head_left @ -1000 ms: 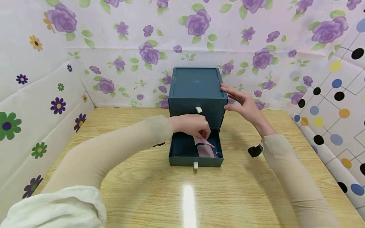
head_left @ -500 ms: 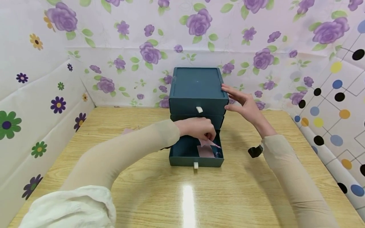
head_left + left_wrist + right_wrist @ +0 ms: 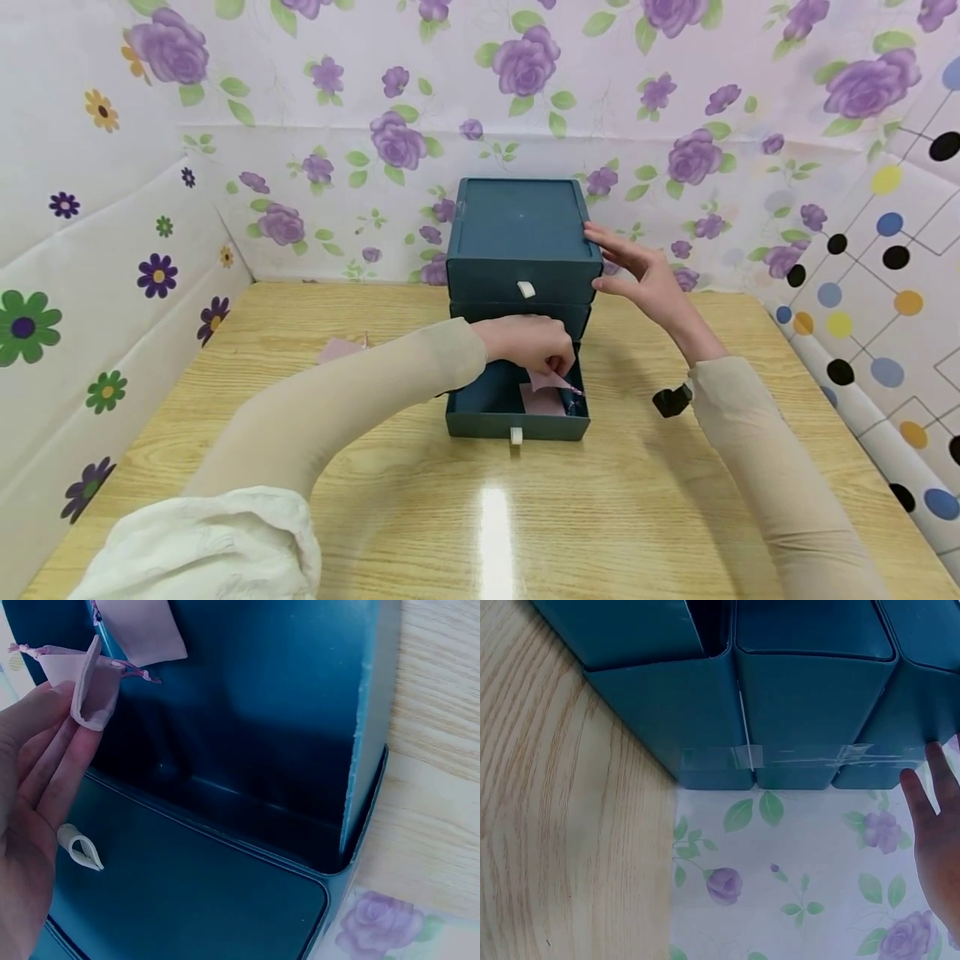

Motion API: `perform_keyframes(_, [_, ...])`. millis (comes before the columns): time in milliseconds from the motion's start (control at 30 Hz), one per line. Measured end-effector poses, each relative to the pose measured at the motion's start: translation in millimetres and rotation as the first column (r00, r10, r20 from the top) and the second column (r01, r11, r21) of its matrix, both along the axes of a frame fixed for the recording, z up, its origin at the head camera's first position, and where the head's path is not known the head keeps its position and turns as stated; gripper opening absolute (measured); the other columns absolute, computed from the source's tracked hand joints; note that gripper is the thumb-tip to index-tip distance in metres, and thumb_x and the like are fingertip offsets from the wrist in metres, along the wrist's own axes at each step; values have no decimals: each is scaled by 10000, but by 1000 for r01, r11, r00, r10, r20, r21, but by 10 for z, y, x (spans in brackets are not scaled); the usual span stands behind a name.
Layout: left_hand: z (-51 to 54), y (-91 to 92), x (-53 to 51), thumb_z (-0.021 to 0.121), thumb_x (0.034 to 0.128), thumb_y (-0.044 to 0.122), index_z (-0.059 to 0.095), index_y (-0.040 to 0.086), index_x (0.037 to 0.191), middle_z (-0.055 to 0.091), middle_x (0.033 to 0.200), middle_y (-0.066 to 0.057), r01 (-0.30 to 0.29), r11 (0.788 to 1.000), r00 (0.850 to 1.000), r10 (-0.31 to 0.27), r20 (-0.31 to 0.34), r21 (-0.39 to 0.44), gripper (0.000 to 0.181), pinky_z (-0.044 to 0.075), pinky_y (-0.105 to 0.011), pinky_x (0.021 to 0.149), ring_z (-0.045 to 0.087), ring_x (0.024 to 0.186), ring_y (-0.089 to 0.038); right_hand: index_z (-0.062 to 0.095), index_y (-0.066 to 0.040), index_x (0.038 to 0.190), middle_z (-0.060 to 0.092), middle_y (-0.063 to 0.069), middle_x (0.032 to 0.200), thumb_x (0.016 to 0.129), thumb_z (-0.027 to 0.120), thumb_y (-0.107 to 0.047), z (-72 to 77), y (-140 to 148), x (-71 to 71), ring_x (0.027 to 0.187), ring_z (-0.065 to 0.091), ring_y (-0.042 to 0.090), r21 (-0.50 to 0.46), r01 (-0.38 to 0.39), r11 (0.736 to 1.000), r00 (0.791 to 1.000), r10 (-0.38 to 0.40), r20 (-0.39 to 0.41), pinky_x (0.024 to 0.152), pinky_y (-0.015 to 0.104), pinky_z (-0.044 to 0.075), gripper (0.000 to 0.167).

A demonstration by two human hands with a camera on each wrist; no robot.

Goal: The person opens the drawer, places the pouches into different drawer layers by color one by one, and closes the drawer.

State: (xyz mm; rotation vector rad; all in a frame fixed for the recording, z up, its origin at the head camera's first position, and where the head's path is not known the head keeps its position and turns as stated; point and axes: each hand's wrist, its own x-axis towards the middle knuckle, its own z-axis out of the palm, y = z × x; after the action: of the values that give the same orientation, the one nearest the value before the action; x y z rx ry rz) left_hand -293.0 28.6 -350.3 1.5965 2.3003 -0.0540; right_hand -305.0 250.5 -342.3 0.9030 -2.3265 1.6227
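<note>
A teal cabinet of stacked drawers [image 3: 521,221] stands on the table, its bottom drawer [image 3: 476,426] pulled out. My left hand [image 3: 531,343] is over that drawer and pinches a small pink drawstring pouch [image 3: 97,694] between thumb and fingers. A second pink pouch [image 3: 142,630] lies flat inside the drawer, on the right side as the head view shows it. My right hand [image 3: 641,282] rests its fairly straight fingers against the right side of the top unit. Another pink pouch [image 3: 337,349] lies on the table behind my left forearm, partly hidden.
White pull tabs stick out from the top drawer [image 3: 527,289] and the bottom one. Clear tape [image 3: 795,757] runs across the cabinet's side. A floral cloth [image 3: 360,200] hangs right behind it. Bare wood tabletop [image 3: 600,517] extends in front.
My left hand has shifted a little to the right with the pouch, uncovering the pouch on the table. The right hand stays at the cabinet's side.
</note>
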Motion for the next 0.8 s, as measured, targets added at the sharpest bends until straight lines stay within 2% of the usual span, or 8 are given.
perform_keyframes(233, [-19, 8, -30, 656, 955, 120, 768, 201, 1036, 727, 949, 42, -2, 1000, 1000, 2, 12, 0, 161, 555, -204, 811, 632, 817, -74, 474, -149, 1487, 392, -25, 1592, 925, 651, 5, 16, -6, 19, 1471, 362, 86, -8, -8, 1000, 1000, 8, 5, 1218, 414, 318, 609])
perform_keyframes(367, [-12, 2, -30, 661, 951, 118, 768, 190, 1040, 730, 956, 33, -1, 1000, 1000, 1, 14, 7, 156, 558, -211, 812, 641, 825, -82, 477, -147, 1484, 393, -16, 1592, 930, 651, -14, 16, -1, 24, 1473, 361, 94, -11, -14, 1000, 1000, 14, -1, 1219, 417, 315, 596])
perform_keyframes(600, [12, -1, -3, 693, 928, 156, 734, 166, 1178, 733, 1085, 11, -17, 1000, 1000, 17, 10, -16, 253, 561, -238, 889, 662, 931, -87, 476, -152, 1486, 390, -14, 1594, 929, 661, -30, 20, -10, 37, 1475, 358, 95, -10, -14, 1000, 1000, 14, 2, 1218, 410, 318, 599])
perform_keyframes(800, [25, -15, 12, 712, 912, 162, 715, 166, 1222, 721, 1168, -14, -17, 999, 999, 18, 27, -39, 310, 557, -262, 927, 662, 982, -121, 475, -155, 1486, 394, -18, 1591, 927, 660, -21, 30, -22, 49, 1471, 363, 90, -20, -4, 1000, 1000, 4, 11, 1223, 457, 298, 604])
